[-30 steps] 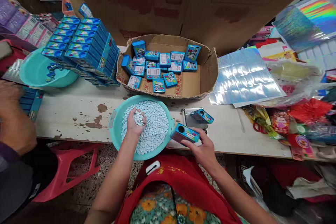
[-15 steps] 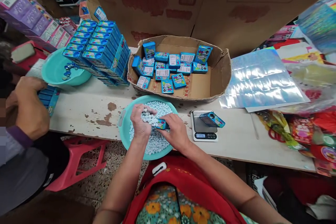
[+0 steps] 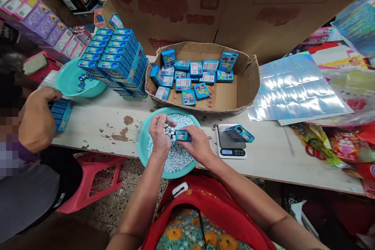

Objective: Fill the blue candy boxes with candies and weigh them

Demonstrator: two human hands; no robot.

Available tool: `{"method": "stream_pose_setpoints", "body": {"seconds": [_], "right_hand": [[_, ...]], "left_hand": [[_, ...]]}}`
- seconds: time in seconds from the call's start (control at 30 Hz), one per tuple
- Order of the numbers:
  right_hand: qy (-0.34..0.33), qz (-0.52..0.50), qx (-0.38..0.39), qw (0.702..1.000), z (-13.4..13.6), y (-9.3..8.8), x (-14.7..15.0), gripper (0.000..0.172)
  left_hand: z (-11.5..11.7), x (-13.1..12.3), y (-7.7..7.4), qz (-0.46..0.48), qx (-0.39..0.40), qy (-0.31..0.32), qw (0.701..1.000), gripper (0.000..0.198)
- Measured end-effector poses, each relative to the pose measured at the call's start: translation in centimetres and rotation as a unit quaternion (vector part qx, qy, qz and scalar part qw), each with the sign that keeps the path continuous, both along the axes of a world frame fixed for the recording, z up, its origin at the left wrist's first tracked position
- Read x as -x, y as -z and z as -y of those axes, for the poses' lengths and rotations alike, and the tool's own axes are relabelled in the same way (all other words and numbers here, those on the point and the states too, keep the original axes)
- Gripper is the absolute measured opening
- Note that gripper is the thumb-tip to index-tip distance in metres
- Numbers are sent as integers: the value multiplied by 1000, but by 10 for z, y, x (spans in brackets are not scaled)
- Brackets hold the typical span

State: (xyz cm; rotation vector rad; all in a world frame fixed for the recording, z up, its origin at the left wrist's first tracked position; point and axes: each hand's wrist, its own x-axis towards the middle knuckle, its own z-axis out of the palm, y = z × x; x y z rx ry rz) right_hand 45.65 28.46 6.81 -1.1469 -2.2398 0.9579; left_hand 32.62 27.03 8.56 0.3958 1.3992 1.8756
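Note:
A turquoise basin (image 3: pixel 141 154) full of small pale candies (image 3: pixel 177 161) stands at the bench's front edge. Over it, my left hand (image 3: pixel 159 133) is cupped around a heap of the candies. My right hand (image 3: pixel 199 144) grips a small blue candy box (image 3: pixel 181 135) between thumb and fingers, its end against the heap in my left palm. The box's opening is hidden from view. To the right, a digital scale (image 3: pixel 231 140) carries another blue box (image 3: pixel 240 133), which lies tilted with a dark round opening showing.
Behind the basin is a cut-down carton (image 3: pixel 246 82) with several blue boxes inside. Stacked blue boxes (image 3: pixel 120 58) stand left of it. A co-worker's hand (image 3: pixel 38 117) is at far left, near a second basin (image 3: pixel 96 90). Shiny sheets (image 3: pixel 299 90) lie at right.
The heap in my left palm looks smaller. The box in my right hand has turned, so more of its printed face shows. The whole view has shifted slightly.

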Motion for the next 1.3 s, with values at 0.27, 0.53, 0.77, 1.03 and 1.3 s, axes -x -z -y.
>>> {"method": "stream_pose_setpoints", "body": {"seconds": [0.27, 0.53, 0.77, 1.03, 1.3], "right_hand": [[-30, -62, -5, 998, 0, -20, 2, 29], [-73, -136, 42, 987, -1, -15, 5, 27], [42, -175, 21, 984, 5, -28, -30, 37], [105, -156, 19, 982, 28, -12, -42, 32], [147, -116, 34, 982, 51, -11, -38, 30]], "left_hand": [[8, -3, -23, -21, 11, -28, 999, 24], [20, -15, -45, -31, 10, 0, 999, 24], [46, 34, -15, -171, 130, 14, 976, 30], [46, 42, 124, -410, 347, 66, 841, 36], [31, 45, 130, -181, 278, 43, 942, 32]]}}
